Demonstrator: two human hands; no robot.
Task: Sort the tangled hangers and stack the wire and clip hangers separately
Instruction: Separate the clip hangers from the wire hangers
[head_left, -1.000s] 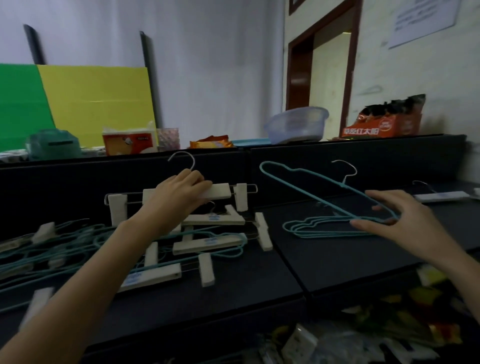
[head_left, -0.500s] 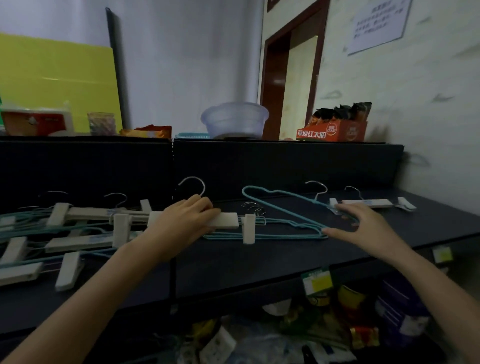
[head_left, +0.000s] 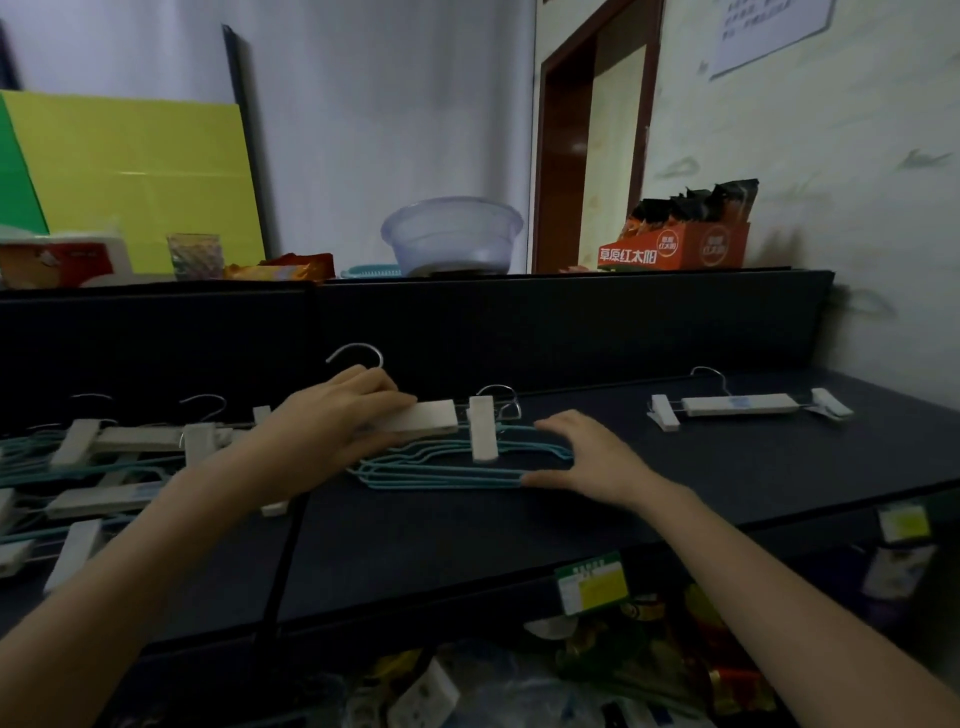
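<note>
1 clip hanger (head_left: 426, 418) is gripped by the left hand (head_left: 332, 431), fingers curled over its white bar, above the back edge of the wire stack (head_left: 447, 477) on the desk (head_left: 519, 530); 1 of its clips hangs onto the wires. Flat and spread, the right hand (head_left: 587, 457) touches the stack's right end. Well right of the stack lies a lone hanger (head_left: 737, 404) with clips; left of the stack, a tangle (head_left: 119, 441) of both kinds.

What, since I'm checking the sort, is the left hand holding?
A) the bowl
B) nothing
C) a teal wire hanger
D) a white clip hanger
D: the left hand grips the clip hanger by its white bar, while the right hand rests open on the wire hangers.
</note>
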